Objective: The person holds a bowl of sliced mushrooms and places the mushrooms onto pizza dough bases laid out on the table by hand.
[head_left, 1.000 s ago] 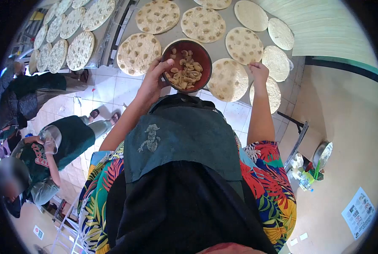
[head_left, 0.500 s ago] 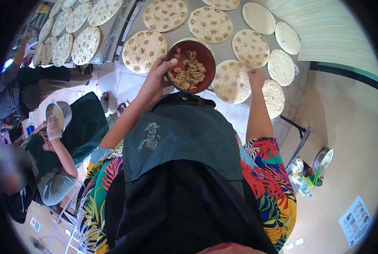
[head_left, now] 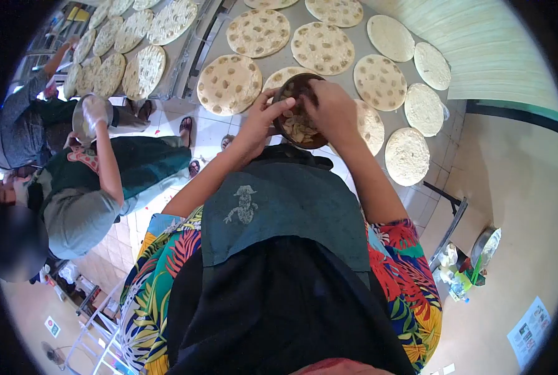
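Note:
My left hand point(head_left: 258, 126) grips the rim of a dark bowl point(head_left: 317, 142), its thumb over the edge. Inside lie sliced mushroom-like pieces point(head_left: 299, 127). The fingers of my right hand point(head_left: 330, 112) reach down into the bowl; their tips are hidden, so what they hold cannot be made out. Beyond the bowl, flat dough rounds lie on a grey table; one round point(head_left: 229, 85) at the left and another point(head_left: 380, 82) at the right carry scattered slices. A round point(head_left: 407, 157) at the near right shows a pale topping without slices.
At the left, a co-worker point(head_left: 79, 212) holds a metal bowl point(head_left: 91, 117), and another person point(head_left: 23, 125) stands beyond. A second table point(head_left: 179, 62) with dough rounds is at the upper left. At the right, a metal bowl point(head_left: 483, 245) and bags stand near the wall.
My right hand has moved left from the dough rounds into the bowl. The bowl now looks more tilted. The co-worker with the metal bowl has moved up in the view.

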Action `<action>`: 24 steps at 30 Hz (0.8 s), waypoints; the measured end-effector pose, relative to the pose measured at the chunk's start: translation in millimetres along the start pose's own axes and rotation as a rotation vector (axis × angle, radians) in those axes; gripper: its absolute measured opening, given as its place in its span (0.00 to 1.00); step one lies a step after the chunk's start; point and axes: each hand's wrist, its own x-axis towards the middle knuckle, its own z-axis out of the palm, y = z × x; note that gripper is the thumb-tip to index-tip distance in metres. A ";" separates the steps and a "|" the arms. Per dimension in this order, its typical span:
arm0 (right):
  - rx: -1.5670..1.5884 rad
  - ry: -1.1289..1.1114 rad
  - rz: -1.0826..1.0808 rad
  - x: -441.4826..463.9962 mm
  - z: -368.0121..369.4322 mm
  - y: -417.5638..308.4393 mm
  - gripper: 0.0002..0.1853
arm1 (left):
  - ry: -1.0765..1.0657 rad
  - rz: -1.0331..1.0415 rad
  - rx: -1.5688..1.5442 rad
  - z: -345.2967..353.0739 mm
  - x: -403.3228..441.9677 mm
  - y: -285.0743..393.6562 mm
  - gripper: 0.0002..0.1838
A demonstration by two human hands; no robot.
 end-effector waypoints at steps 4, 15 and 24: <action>-0.102 -0.070 -0.077 -1.1 22.2 1.4 0.08 | 0.004 -0.004 0.003 2.2 0.0 -2.0 0.34; 0.860 0.072 0.650 -34.6 -41.1 41.4 0.12 | -0.063 -0.028 0.011 -2.3 -2.3 -10.9 0.35; 0.559 0.209 1.125 -135.4 -42.4 179.2 0.05 | -0.098 -0.036 0.006 -0.3 -3.0 -15.7 0.33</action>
